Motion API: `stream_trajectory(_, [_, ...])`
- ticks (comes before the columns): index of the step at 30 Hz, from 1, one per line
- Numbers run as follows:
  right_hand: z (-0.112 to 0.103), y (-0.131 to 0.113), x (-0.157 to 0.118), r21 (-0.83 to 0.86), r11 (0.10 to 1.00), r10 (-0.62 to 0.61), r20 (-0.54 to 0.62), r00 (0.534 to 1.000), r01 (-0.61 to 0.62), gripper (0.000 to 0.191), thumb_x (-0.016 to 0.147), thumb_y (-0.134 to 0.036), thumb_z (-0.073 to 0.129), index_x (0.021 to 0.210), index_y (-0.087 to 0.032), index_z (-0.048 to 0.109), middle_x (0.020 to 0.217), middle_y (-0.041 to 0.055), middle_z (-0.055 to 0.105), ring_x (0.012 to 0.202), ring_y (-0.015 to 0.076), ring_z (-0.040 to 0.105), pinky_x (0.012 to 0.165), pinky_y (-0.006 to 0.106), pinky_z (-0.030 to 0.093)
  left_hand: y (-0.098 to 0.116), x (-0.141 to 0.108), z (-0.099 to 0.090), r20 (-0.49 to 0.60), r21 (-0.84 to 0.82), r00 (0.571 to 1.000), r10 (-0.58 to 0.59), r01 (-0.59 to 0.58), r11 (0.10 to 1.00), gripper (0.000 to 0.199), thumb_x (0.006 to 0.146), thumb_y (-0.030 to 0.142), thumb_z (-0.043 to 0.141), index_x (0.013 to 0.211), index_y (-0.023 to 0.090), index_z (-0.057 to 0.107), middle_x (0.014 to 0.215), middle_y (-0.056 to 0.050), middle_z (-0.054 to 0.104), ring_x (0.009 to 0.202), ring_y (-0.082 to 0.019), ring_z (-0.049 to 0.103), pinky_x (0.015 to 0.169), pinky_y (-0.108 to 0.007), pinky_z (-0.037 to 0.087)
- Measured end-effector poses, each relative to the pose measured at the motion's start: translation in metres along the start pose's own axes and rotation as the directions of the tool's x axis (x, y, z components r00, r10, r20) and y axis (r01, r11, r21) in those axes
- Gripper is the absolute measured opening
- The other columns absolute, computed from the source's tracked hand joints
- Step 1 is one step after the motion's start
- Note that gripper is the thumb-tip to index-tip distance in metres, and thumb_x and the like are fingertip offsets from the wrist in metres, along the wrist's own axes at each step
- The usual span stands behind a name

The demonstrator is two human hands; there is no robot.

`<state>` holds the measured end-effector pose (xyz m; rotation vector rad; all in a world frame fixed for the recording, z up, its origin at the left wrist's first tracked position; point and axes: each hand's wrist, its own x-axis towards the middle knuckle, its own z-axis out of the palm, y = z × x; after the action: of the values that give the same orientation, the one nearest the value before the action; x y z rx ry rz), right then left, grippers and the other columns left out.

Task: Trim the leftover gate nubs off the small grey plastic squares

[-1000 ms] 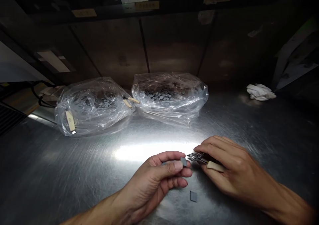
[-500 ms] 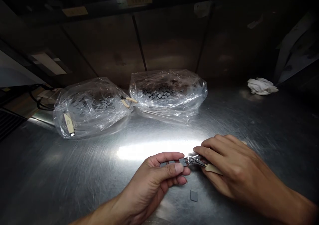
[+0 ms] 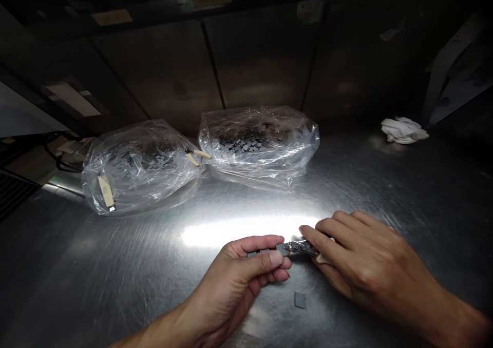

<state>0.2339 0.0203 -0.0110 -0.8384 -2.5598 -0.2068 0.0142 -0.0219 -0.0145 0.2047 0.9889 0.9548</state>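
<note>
My left hand [image 3: 246,276] pinches a small grey flat piece [image 3: 282,249] between thumb and fingers, with more grey pieces partly hidden behind the thumb. My right hand [image 3: 358,258] is closed round cream-handled nippers [image 3: 298,247]. Their jaws point left and meet the right edge of the held piece; whether they bite into it I cannot tell. Below the hands, a loose grey square piece [image 3: 300,300] lies flat on the metal tabletop [image 3: 154,271].
Two clear plastic bags of small grey pieces stand at the back, a left bag [image 3: 169,184] and a right bag [image 3: 269,159]. Another pair of cream-handled nippers [image 3: 194,157] lies on the left bag, beside a cream-handled tool [image 3: 105,191]. A crumpled white cloth [image 3: 404,131] sits far right.
My right hand has closed further on the nippers, and their handles have come closer together. My left hand has stayed nearly still, holding the grey piece.
</note>
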Motion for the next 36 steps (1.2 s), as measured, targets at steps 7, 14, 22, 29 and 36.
stream_trajectory(7, [0.0002,-0.0007,-0.0005,-0.025,1.0,-0.019,-0.016,1.0,0.018,0.02,0.098,-0.008,0.05,0.105,-0.014,0.067,0.077,0.002,0.06,0.068,0.0196,0.051,0.065,0.037,0.033,0.0011,0.0,-0.0009,0.005,-0.002,1.0,-0.008,0.008,1.0,0.024,0.069,0.008,0.093,0.091,0.008,0.084,0.076,-0.008,0.08,0.074,-0.014,0.076,0.073,-0.021,0.062])
stream_trajectory(14, [0.0034,0.0006,-0.0024,-0.016,0.999,-0.034,-0.064,0.997,0.033,0.018,0.099,-0.009,0.052,0.105,-0.012,0.068,0.076,0.0012,0.061,0.068,0.0183,0.053,0.065,0.036,0.035,0.0022,0.0001,-0.0009,0.006,0.004,1.0,-0.008,0.008,1.0,0.024,0.071,0.006,0.091,0.094,0.008,0.083,0.077,-0.008,0.08,0.073,-0.014,0.075,0.074,-0.021,0.062])
stream_trajectory(22, [0.0049,-0.0013,-0.0017,0.128,0.991,0.052,-0.072,0.996,-0.043,0.016,0.096,-0.011,0.058,0.105,-0.013,0.07,0.078,0.0018,0.061,0.067,0.0175,0.053,0.064,0.035,0.036,0.0028,0.0002,0.0017,0.018,0.003,1.0,-0.012,0.012,1.0,0.023,0.072,0.005,0.09,0.094,0.007,0.083,0.078,-0.008,0.08,0.072,-0.013,0.075,0.072,-0.02,0.063])
stream_trajectory(29, [0.0076,-0.0035,-0.0005,0.199,0.974,0.12,-0.045,0.992,-0.109,0.02,0.096,-0.013,0.057,0.11,-0.016,0.071,0.084,0.0034,0.063,0.073,0.0188,0.054,0.067,0.035,0.036,0.0026,0.0014,0.0006,0.024,0.01,1.0,-0.008,0.008,1.0,0.025,0.071,0.007,0.091,0.095,0.007,0.083,0.078,-0.008,0.08,0.072,-0.013,0.075,0.072,-0.02,0.063])
stream_trajectory(36, [0.0063,-0.0025,0.0004,0.136,0.989,0.072,-0.053,0.996,-0.064,0.018,0.094,-0.011,0.056,0.104,-0.016,0.071,0.08,0.0015,0.059,0.07,0.0181,0.05,0.067,0.036,0.034,0.0014,0.0015,0.0011,0.018,0.033,1.0,-0.011,0.01,0.999,0.029,0.067,0.01,0.095,0.094,0.007,0.083,0.079,-0.008,0.08,0.072,-0.013,0.074,0.072,-0.02,0.063])
